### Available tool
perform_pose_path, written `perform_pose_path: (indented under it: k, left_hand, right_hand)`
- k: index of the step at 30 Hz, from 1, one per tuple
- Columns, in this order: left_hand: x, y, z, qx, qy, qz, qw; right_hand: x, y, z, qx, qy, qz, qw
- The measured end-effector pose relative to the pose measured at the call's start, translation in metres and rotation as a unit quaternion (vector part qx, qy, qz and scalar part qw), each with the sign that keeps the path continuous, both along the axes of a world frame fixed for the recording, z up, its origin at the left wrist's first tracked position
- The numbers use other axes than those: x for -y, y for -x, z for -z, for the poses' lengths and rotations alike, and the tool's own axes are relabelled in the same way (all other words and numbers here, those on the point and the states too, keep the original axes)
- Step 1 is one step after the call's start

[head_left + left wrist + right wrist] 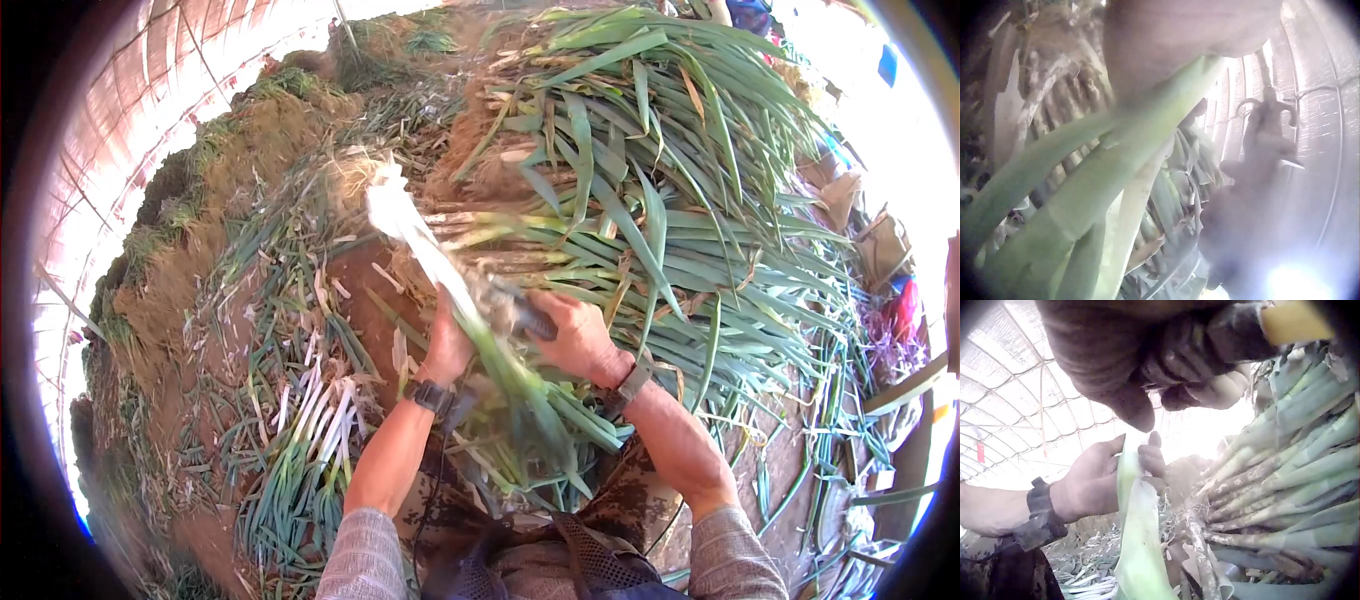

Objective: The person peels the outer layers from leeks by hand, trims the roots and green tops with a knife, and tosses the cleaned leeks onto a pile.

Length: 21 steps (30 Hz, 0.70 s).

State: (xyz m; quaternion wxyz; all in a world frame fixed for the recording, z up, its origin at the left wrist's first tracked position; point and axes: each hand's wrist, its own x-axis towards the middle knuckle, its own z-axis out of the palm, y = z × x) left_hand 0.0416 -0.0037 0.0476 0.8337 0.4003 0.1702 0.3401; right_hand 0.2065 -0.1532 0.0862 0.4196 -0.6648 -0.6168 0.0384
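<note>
My left hand [447, 345] grips a leek [432, 258] around its stem. The white root end points up and away, and the green leaves hang down towards my lap. Beside the stem, my right hand [577, 335] holds a small tool [533, 318] with a dark handle. In the right wrist view this handle [1238, 334] has a yellow end, and the right thumb sits close over the leek. The left wrist view shows the leek's green leaves [1079, 194] below the left hand [1172, 44]. I cannot tell the tool's kind.
A large pile of leeks [660, 240] lies to the right, roots facing left. Several cleaned leeks [325, 425] lie on the ground at the left. Leaf scraps [210, 370] and heaped root trimmings [240, 170] cover the left side. Red-and-purple material [903, 325] stands far right.
</note>
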Motion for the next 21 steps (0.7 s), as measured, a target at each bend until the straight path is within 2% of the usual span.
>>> perform_pose_path:
  k: [1,2,3,5,6,8,9,10,11,12,14,17,18,20,21]
  left_hand:
    - [0.008,0.002,-0.014,0.020,0.022,0.003,1.000]
    - [0.014,0.002,-0.023,0.040,0.044,0.007,0.998]
    - [0.012,0.000,-0.025,0.019,0.046,-0.065,0.997]
    - [-0.011,0.007,0.000,0.013,0.076,-0.054,0.996]
    - [-0.022,0.009,0.009,0.009,0.104,-0.043,0.994]
    - [-0.031,0.012,0.022,-0.006,0.093,-0.065,0.994]
    - [-0.034,0.010,0.020,-0.021,0.096,-0.089,0.991]
    - [-0.033,0.005,0.021,-0.034,0.100,-0.110,0.988]
    - [-0.028,0.009,0.022,-0.075,0.105,-0.086,0.988]
    - [-0.029,0.006,0.027,-0.071,0.048,-0.132,0.988]
    - [-0.039,-0.002,0.042,-0.065,0.010,-0.145,0.987]
    - [-0.039,-0.006,0.049,-0.135,-0.032,-0.137,0.981]
    - [-0.042,-0.007,0.044,-0.220,-0.053,-0.121,0.967]
    - [-0.028,-0.023,0.047,-0.260,-0.191,-0.280,0.904]
    - [-0.035,-0.026,0.060,-0.257,-0.191,-0.279,0.905]
  right_hand:
    - [0.002,0.000,0.000,0.024,-0.032,-0.039,0.998]
    - [0.004,-0.001,0.000,0.023,-0.032,-0.039,0.998]
    - [0.007,-0.001,-0.003,-0.003,0.012,-0.033,0.999]
    - [0.013,-0.008,-0.002,-0.017,0.088,-0.020,0.996]
    - [0.014,-0.011,-0.001,-0.014,0.087,-0.020,0.996]
    - [0.020,-0.014,0.001,0.005,0.041,-0.061,0.997]
    - [0.020,-0.012,0.004,0.022,0.015,-0.048,0.999]
    - [0.022,-0.014,0.006,0.025,0.016,-0.041,0.999]
    - [0.023,-0.016,0.007,-0.001,0.073,-0.033,0.997]
    - [0.024,-0.017,0.004,-0.028,0.128,-0.022,0.991]
    - [0.023,-0.016,0.023,-0.013,0.056,-0.040,0.998]
    - [0.024,-0.014,0.035,0.001,0.067,-0.011,0.998]
    - [0.024,-0.015,0.036,-0.003,0.110,-0.010,0.994]
    - [0.024,-0.017,0.036,-0.005,0.151,-0.007,0.989]
    - [0.025,-0.018,0.035,-0.015,0.179,-0.001,0.984]
